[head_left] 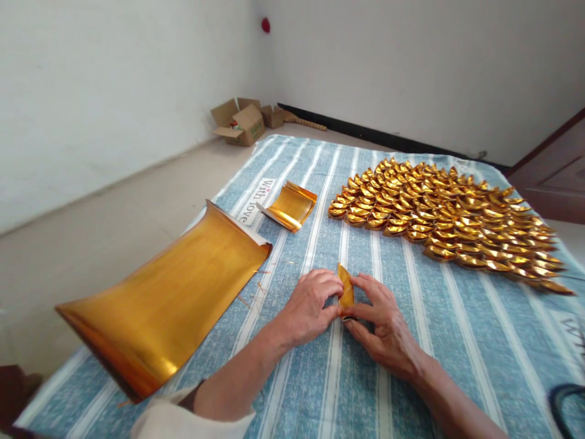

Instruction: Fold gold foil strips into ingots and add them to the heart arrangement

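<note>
Between my two hands, on the striped cloth, is a small piece of gold foil paper [346, 294], partly folded and narrow. My left hand [315, 300] grips its left edge with thumb and curled fingers. On the other side my right hand [381, 320] pinches the right edge, fingers bent around the lower end. The exact fold under the fingertips is hidden. Ahead lies a short stack of small gold foil sheets [292, 206], its edges curling up. To the left is a large curled stack of gold foil sheets [183, 292].
Rows of folded gold paper ingots [439, 213] cover the right far part of the table. A blue-and-white striped tablecloth [301, 384] lies underneath. Cardboard boxes [249, 125] stand on the floor by the wall. A dark curved object [560, 402] sits at the lower right edge.
</note>
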A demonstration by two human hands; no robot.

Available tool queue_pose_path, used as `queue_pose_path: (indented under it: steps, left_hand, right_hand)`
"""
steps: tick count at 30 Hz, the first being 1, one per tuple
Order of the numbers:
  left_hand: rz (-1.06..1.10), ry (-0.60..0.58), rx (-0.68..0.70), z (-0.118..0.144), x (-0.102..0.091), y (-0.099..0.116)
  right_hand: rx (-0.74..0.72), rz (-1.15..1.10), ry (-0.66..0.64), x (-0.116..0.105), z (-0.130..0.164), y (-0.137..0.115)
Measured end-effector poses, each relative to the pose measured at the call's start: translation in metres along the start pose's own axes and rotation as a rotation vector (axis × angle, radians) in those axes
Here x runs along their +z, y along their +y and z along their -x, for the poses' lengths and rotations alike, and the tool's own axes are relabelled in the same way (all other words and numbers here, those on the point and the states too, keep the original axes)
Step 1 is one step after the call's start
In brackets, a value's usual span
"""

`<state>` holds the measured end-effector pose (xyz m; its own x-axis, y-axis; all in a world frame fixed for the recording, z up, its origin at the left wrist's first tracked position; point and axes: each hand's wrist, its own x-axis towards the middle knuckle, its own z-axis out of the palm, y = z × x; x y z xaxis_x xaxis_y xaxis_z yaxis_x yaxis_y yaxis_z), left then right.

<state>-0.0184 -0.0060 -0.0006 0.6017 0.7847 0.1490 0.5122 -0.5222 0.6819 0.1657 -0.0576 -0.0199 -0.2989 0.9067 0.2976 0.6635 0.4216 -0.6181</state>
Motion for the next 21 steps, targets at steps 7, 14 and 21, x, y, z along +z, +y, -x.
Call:
queue_pose_path:
  steps: [7,14,21]
  left_hand:
    - [-0.022,0.003,-0.018,-0.0001,0.0014,0.0011]
    - [-0.032,0.004,-0.023,-0.0013,0.0023,0.0011]
    - [-0.027,0.0,-0.032,-0.0013,0.0017,0.0017]
  right_hand:
    - [0.034,-0.064,-0.017,-0.0036,-0.0006,0.0011]
    - [0.055,-0.078,-0.008,-0.0028,0.0006,0.0047]
    - [0.018,-0.04,-0.004,-0.0025,0.0,0.004]
